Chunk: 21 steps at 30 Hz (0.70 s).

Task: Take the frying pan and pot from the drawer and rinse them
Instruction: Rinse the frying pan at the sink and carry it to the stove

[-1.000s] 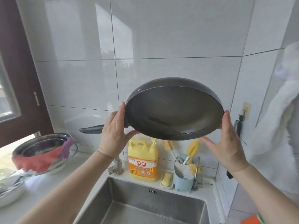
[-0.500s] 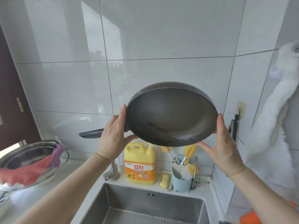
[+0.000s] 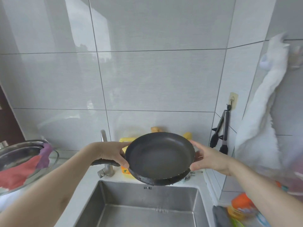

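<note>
- The left hand (image 3: 111,154) grips the left rim of the frying pan (image 3: 159,157), thumb over the edge near the root of the handle (image 3: 105,162), which sticks out leftward.
- The right hand (image 3: 211,157) steadies the opposite rim, thumb below and fingers behind it; they look more pressed than curled, though I cannot tell exactly.
- A second ago the pan was held high against the tiled wall and tipped steeply towards the camera; it has since come down and levelled out, and now hangs just above the back edge of the sink (image 3: 147,208), its inside facing up and towards the camera.
- My reading: the tilting was to drain or check the pan, and lowering it means its rinse is about finished or another pass is coming; no water is running that I can see.
- The faucet (image 3: 105,154) stands behind the sink's left corner, close to the left hand.
- A yellow detergent bottle (image 3: 125,171) behind the sink is mostly hidden by the pan.
- Left of the sink sits a steel bowl (image 3: 24,151) holding a red and purple cloth (image 3: 21,172).
- The pot is not in view, so that half of the task appears not yet done.
</note>
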Motion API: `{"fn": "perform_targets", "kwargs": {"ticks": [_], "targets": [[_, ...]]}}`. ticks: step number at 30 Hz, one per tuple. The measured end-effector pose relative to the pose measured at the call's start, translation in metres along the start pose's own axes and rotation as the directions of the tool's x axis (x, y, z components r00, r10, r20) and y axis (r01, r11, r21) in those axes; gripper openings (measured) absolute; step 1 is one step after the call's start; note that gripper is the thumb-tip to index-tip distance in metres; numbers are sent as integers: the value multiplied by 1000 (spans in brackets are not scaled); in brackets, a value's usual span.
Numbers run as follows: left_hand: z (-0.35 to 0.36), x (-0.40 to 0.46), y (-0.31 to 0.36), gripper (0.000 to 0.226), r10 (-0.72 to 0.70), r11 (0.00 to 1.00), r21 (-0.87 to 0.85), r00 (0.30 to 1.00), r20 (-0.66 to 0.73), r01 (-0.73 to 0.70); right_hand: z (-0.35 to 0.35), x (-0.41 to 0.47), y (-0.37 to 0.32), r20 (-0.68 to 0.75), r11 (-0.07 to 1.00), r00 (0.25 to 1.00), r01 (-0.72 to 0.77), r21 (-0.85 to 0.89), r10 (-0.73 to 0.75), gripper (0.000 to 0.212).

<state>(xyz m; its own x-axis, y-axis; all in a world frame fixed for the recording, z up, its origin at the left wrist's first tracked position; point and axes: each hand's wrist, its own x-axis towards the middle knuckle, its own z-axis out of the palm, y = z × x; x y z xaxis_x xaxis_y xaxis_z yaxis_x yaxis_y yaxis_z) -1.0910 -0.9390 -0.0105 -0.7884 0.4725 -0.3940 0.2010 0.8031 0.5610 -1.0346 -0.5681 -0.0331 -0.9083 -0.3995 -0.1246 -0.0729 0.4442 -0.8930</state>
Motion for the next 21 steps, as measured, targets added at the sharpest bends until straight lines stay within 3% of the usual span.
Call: {"fn": "perform_targets", "kwargs": {"ticks": [14,21], "targets": [[-8,-3,-2,93,52,998,17,995,86,-54,17,-12,3,16,999,1000,-2,41,1,93],[-10,6,11,89,62,993,87,987,149,-75,39,-42,20,-108,992,993,-21,126,35,94]]}}
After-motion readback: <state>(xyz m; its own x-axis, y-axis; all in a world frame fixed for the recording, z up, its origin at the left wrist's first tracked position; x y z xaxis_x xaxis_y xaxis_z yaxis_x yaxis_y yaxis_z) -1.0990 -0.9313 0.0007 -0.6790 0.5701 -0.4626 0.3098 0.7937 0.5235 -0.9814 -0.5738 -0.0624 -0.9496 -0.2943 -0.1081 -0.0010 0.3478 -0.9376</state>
